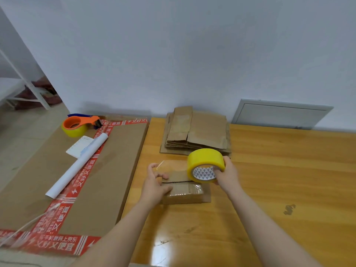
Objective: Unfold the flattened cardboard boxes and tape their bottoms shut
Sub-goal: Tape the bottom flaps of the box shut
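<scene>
A small unfolded cardboard box (183, 193) lies on the wooden table (269, 180), its flaps facing up with clear tape over part of it. My right hand (226, 173) grips a yellow tape roll (205, 164) just above the box. A clear strip of tape (169, 164) runs from the roll to my left hand (155, 182), which pinches its free end and rests on the box's left side. A stack of flattened cardboard boxes (196, 132) lies behind, against the wall.
A large flat carton (119, 160) with red printed tape lies left of the table. On it are an orange tape dispenser with a yellow roll (79, 124), a white paper roll (77, 164) and a paper slip (81, 146). A grey panel (279, 114) leans on the wall.
</scene>
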